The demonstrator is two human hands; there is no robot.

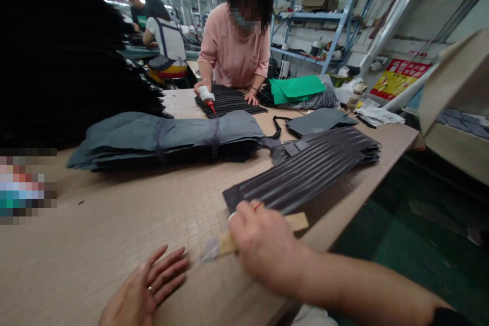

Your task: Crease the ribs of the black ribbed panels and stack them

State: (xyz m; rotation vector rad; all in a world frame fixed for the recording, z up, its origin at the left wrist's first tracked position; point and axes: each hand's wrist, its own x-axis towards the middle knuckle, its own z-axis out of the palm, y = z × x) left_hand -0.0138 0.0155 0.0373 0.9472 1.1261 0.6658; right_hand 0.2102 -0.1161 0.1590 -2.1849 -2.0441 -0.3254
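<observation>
My right hand (267, 247) is closed around a flat tan strip (298, 221), which sticks out on both sides of my fist. The strip's left end carries a whitish, see-through piece (210, 248), blurred by motion. A small red bit shows by my fingers; I cannot tell what it is. To the lower left, my left hand (153, 285) holds nothing over the table, fingers stretched out and a ring on one. Just beyond my right hand lies a stack of dark ribbed panels (301, 168), slanting to the right.
A tied bundle of grey-blue pieces (171, 135) lies across the brown-covered table (126, 224). Black material (57, 61) towers at left. Opposite, a co-worker (237, 46) holds a white red-tipped bottle (206, 94) over ribbed panels. Flat grey pieces (321, 119) lie near the right edge.
</observation>
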